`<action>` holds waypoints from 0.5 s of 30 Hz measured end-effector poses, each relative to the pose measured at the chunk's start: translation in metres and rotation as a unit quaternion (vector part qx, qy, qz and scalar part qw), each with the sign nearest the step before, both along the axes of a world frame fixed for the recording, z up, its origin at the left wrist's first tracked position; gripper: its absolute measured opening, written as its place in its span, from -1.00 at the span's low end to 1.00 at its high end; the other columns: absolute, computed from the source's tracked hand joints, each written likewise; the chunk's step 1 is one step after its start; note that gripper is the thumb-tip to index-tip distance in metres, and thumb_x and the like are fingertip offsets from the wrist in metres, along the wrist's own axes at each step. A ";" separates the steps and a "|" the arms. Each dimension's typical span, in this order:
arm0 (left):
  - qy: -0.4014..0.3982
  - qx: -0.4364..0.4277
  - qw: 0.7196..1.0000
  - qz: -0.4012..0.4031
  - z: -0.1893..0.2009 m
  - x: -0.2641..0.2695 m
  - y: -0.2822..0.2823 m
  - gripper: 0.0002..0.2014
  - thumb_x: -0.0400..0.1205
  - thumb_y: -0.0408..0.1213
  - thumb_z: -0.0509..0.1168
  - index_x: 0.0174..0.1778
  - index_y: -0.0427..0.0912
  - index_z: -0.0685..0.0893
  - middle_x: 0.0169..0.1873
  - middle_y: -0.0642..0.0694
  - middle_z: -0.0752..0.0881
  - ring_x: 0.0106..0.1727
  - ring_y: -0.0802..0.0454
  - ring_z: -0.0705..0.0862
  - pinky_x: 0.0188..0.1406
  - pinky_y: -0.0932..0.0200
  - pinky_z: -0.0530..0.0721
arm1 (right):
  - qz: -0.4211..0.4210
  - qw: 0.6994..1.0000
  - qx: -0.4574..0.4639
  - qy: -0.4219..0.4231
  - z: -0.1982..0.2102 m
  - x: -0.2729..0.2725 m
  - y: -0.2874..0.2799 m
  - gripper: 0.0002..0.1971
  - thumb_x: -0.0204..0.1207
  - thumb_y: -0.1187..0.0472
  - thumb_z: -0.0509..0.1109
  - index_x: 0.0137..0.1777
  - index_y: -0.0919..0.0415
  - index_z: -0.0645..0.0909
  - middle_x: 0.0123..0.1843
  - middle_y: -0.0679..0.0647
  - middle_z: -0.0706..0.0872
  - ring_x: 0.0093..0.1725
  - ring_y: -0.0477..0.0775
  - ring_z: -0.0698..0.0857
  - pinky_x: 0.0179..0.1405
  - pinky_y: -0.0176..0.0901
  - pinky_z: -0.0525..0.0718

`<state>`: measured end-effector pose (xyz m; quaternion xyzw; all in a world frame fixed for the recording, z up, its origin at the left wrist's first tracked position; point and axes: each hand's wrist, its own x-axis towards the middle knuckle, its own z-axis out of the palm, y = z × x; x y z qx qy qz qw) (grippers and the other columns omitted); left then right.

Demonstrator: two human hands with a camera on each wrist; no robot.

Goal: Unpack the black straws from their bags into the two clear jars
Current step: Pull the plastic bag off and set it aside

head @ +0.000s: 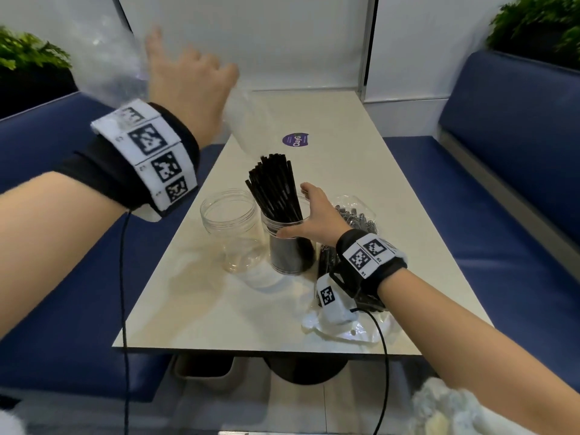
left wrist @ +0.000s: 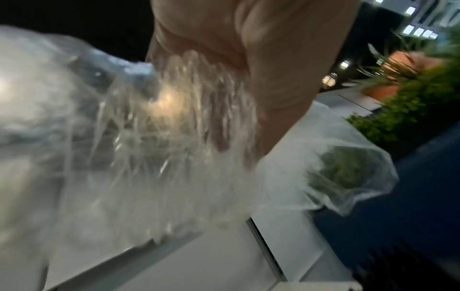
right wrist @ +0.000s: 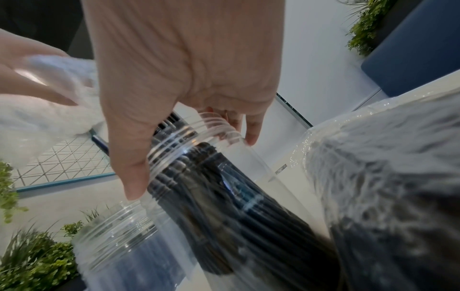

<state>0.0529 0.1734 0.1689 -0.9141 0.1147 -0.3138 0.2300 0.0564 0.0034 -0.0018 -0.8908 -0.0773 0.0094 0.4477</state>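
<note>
A bundle of black straws [head: 276, 186] is seen standing in the right-hand clear jar [head: 290, 246], their tops fanned out well above its rim. This jar is grasped near the rim by the right hand [head: 310, 219], thumb on the near side and fingers curled round the far side; in the right wrist view the thumb and fingertips [right wrist: 251, 130] are shown pressed against the threaded neck. A second clear jar [head: 230, 227] is set just beside it on the left, upright and holding no straws. Both jars are placed on the pale table [head: 361, 183].

The left hand [head: 185, 80] is raised high above the table's far left, and a clear plastic bag [left wrist: 174, 118] without straws is gripped in it; the crumpled film is seen bunched inside the closed fingers in the left wrist view, with loose ends trailing to both sides.

Another bag of black straws [head: 356, 215] is lying flat on the table, right of the filled jar and partly covered by the right wrist. A purple sticker [head: 295, 140] is seen further up the tabletop.
</note>
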 end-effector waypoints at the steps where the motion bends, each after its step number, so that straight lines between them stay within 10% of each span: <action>1: 0.006 -0.052 0.999 -0.008 0.004 -0.005 0.005 -0.70 0.58 -0.35 0.22 0.23 -0.22 0.53 0.04 -0.34 0.68 0.15 -0.32 0.61 0.39 -0.39 0.25 | 0.000 1.000 -0.003 0.000 0.001 0.000 0.000 0.07 0.22 0.09 0.64 0.61 0.25 0.03 0.62 0.15 0.20 0.61 0.11 0.23 0.56 -0.03 0.28; 10: 0.151 -0.386 0.901 -0.129 -0.013 -0.068 0.015 -0.69 0.66 0.06 0.12 -0.12 -0.14 0.50 -0.31 -0.03 0.52 -0.17 -0.05 0.48 -0.16 0.02 0.47 | -0.052 0.998 -0.042 0.014 0.002 -0.016 -0.026 0.04 0.29 0.03 0.59 0.61 0.23 -0.02 0.61 0.26 0.12 0.62 0.22 0.14 0.57 0.07 0.20; 15: 0.352 -0.634 0.671 -0.153 -0.063 -0.085 0.001 -0.66 0.42 -0.05 0.36 -0.01 -0.06 0.42 -0.27 0.05 0.44 -0.39 0.10 0.42 -0.51 0.20 0.40 | -0.238 0.960 -0.132 0.069 -0.017 -0.028 -0.064 -0.05 0.34 -0.16 0.49 0.55 0.28 0.08 0.52 0.36 0.23 0.52 0.36 0.24 0.49 0.15 0.31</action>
